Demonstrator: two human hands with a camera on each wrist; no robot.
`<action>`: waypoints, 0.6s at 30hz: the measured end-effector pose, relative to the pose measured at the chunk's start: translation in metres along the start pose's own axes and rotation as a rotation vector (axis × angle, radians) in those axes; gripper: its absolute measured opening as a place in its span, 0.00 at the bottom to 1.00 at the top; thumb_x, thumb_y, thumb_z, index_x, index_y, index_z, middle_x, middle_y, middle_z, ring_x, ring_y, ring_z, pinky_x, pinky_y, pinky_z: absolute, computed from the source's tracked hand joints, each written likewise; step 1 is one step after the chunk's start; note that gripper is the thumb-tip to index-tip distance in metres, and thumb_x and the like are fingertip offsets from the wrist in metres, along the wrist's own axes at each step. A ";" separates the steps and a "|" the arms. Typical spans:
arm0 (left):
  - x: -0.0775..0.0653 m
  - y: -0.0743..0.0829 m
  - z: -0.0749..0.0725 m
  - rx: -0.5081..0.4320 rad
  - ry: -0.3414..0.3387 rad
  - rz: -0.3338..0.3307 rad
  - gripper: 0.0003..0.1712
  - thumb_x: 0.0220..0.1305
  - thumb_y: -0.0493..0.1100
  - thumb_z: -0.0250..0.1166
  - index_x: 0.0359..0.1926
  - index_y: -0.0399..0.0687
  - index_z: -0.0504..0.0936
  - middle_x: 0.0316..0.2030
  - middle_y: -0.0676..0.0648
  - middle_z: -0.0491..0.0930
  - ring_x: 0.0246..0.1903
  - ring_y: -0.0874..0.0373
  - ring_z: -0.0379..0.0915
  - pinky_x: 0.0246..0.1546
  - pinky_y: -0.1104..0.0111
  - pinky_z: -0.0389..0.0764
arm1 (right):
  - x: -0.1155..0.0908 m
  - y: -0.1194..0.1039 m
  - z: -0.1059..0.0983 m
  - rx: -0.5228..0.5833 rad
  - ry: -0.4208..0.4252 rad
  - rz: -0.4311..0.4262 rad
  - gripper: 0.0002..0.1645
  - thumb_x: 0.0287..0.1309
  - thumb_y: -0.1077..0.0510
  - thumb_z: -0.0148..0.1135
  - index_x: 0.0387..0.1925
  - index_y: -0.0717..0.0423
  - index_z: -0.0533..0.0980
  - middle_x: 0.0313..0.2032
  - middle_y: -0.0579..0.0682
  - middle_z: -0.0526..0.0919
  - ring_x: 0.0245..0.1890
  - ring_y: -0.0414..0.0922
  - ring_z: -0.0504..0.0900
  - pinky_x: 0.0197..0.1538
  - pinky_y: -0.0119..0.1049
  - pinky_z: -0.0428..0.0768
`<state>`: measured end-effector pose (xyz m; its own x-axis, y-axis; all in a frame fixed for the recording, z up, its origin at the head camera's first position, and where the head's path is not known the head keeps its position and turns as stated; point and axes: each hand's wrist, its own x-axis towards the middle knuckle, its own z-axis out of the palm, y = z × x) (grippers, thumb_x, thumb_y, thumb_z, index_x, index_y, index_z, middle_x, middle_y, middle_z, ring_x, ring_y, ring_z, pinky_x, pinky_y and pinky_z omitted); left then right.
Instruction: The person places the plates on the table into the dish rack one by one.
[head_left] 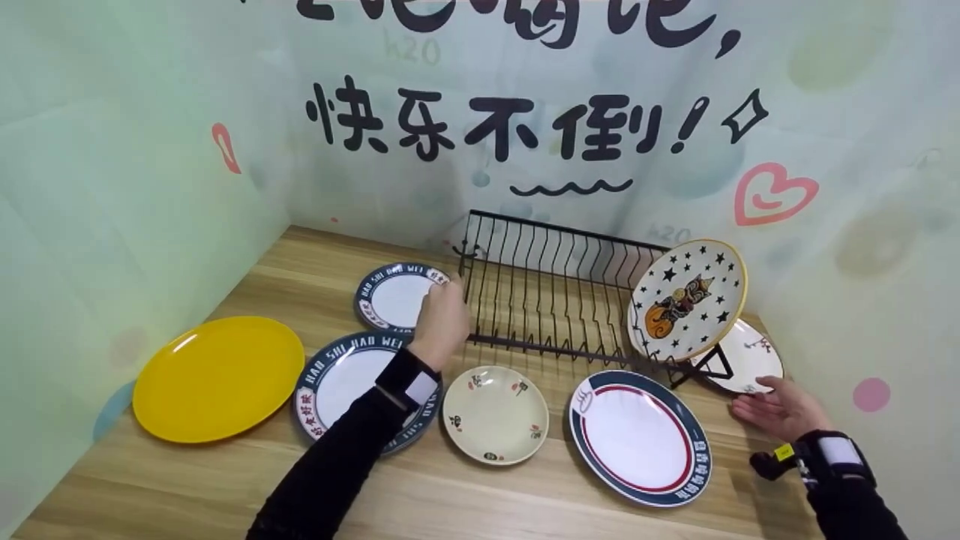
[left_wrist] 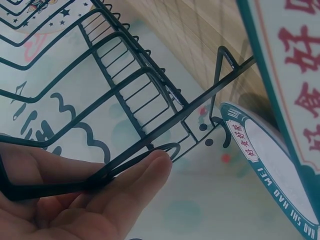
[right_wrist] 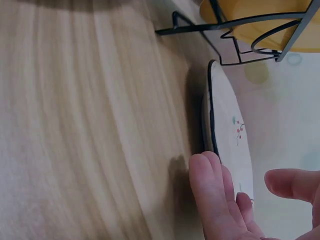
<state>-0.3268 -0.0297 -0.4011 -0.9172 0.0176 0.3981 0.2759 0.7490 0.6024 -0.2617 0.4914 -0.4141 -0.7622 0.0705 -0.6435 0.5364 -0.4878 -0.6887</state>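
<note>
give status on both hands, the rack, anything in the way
Left hand gripping black rack by its left end. Right hand at rim of berry-sprig plate, thumb apart. Possible obstacle: star-patterned plate at rack's right end.

A plate leans in the right end of a rack, far on the table. Two plates lie before the rack, three plates left, one plate right.

Seven plates, one rack
</note>
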 end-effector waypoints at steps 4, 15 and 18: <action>-0.001 0.000 -0.001 -0.002 0.000 0.000 0.22 0.62 0.25 0.55 0.57 0.23 0.73 0.39 0.29 0.81 0.36 0.41 0.82 0.35 0.59 0.84 | 0.008 0.001 -0.007 0.023 0.003 0.027 0.14 0.73 0.59 0.43 0.38 0.70 0.63 0.31 0.70 0.79 0.36 0.62 0.84 0.58 0.48 0.75; -0.001 0.000 0.000 -0.014 -0.007 -0.014 0.24 0.61 0.24 0.55 0.60 0.24 0.72 0.39 0.30 0.81 0.33 0.44 0.81 0.33 0.61 0.83 | 0.024 0.002 -0.016 0.144 -0.204 0.130 0.21 0.76 0.58 0.34 0.38 0.74 0.66 0.37 0.74 0.79 0.42 0.63 0.83 0.63 0.45 0.69; -0.001 0.000 0.000 -0.013 -0.004 -0.009 0.24 0.60 0.24 0.56 0.59 0.24 0.73 0.38 0.30 0.82 0.33 0.44 0.81 0.33 0.61 0.83 | 0.026 0.002 -0.014 0.153 -0.224 0.138 0.22 0.76 0.58 0.32 0.39 0.75 0.66 0.37 0.75 0.79 0.43 0.63 0.83 0.63 0.43 0.69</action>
<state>-0.3256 -0.0297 -0.4019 -0.9206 0.0133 0.3903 0.2715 0.7403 0.6151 -0.2757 0.5041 -0.4372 -0.7561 -0.1912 -0.6259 0.5925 -0.6061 -0.5305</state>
